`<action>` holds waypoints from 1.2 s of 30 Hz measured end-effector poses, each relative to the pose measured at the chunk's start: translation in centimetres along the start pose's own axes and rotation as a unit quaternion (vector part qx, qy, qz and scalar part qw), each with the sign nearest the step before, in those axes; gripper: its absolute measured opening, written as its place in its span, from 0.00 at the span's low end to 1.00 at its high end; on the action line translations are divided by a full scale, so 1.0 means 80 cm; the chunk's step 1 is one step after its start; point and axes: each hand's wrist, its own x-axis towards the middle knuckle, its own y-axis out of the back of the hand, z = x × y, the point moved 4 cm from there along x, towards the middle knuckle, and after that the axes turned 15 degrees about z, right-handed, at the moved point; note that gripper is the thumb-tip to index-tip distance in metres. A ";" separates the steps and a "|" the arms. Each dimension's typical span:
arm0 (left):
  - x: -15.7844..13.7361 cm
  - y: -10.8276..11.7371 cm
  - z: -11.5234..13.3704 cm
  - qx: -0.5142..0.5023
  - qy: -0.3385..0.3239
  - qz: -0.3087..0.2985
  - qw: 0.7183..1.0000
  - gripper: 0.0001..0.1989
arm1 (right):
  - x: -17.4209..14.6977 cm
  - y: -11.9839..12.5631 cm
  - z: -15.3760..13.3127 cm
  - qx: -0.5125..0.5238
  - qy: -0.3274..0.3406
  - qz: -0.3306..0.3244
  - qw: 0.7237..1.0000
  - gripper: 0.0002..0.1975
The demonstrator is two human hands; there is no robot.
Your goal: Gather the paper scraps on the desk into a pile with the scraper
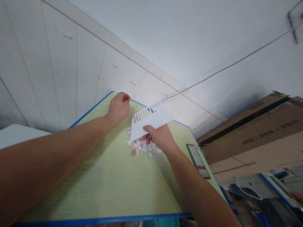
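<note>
Head view | right hand [159, 136] pinches a white, slotted, paper-like sheet [148, 123] by its near edge, sheet reaching beyond the thumb | left hand [119, 107] curled just left of it — contents unclear | pink-and-white paper scraps [142, 146] beneath | judged step: holding sheet raised; next calls for — steady pinch

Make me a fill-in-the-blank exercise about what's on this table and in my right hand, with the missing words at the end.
The right hand holds a sheet of paper coloured ____.
Small scraps lie on the ____.
The pale green table has an edge coloured ____.
The phone lies to the ____ of the scraps.
Missing words: white; table; blue; right.
</note>
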 end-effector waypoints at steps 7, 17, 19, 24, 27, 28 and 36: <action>0.002 0.006 0.005 -0.025 -0.013 0.025 0.999 0.16 | 0.017 0.024 0.023 -0.030 -0.059 0.029 0.997 0.04; -0.001 0.004 0.009 0.001 -0.037 -0.001 0.999 0.17 | -0.037 0.039 0.022 0.029 0.006 -0.057 0.998 0.16; -0.002 0.005 0.010 0.007 -0.043 -0.002 0.999 0.17 | -0.042 0.026 0.026 0.025 -0.017 -0.095 0.995 0.18; -0.003 0.007 0.013 0.023 -0.051 -0.009 0.998 0.17 | -0.029 0.058 0.034 -0.002 -0.022 -0.047 0.999 0.14; -0.004 0.007 0.016 0.029 -0.050 -0.017 0.998 0.17 | -0.030 0.103 0.040 0.030 0.024 0.080 0.996 0.14; -0.005 0.006 0.017 0.033 -0.051 -0.021 0.998 0.17 | -0.034 0.116 0.044 0.041 0.032 0.114 0.992 0.14; -0.018 0.002 0.024 0.072 -0.139 -0.099 0.983 0.16 | -0.051 0.124 0.060 0.047 0.064 0.110 0.991 0.17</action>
